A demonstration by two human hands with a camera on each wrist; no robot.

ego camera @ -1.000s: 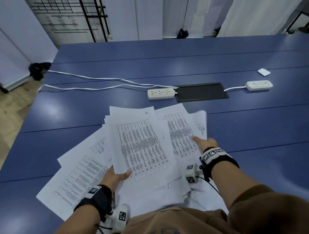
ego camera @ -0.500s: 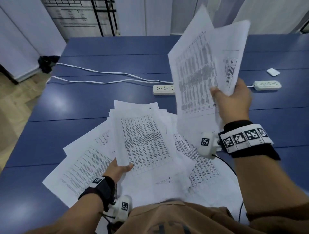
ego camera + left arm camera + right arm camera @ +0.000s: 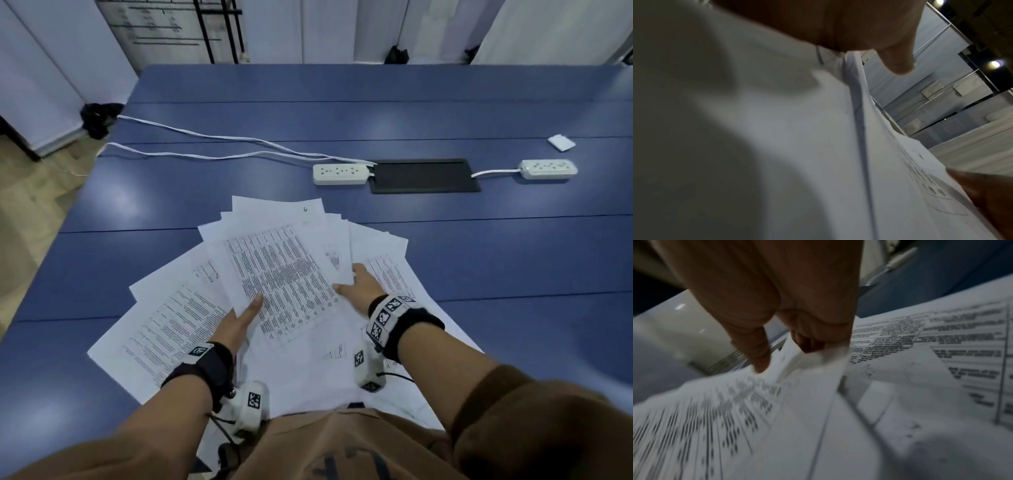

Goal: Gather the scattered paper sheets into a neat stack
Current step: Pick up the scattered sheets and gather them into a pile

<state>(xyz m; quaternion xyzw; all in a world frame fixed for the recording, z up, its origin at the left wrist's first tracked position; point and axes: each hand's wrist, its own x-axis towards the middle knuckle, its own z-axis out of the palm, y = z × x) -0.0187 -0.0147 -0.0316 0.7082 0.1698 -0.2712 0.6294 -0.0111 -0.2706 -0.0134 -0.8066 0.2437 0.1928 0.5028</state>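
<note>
White printed paper sheets lie fanned out on the blue table [image 3: 479,257] in front of me. On top is a sheet with dense tables [image 3: 281,274]. My left hand [image 3: 239,318] grips the near left corner of the upper sheets, thumb on top and fingers underneath. My right hand [image 3: 356,287] pinches the right edge of the same top sheets. The right wrist view shows that hand [image 3: 781,356] with thumb on top and fingers curled under the blurred sheets [image 3: 818,402]. More loose sheets stick out to the left [image 3: 164,329] and right [image 3: 387,274]. The left wrist view shows mostly paper [image 3: 777,146].
Beyond the papers lie a white power strip [image 3: 340,174], a black flush panel [image 3: 424,175] and a second power strip [image 3: 548,169]. White cables [image 3: 222,137] run off the table's left edge. A small white object [image 3: 560,142] lies far right.
My right hand picked sheets from the right of the pile, raised them high, and has now brought them down onto the top of the pile. My left hand kept its hold.
</note>
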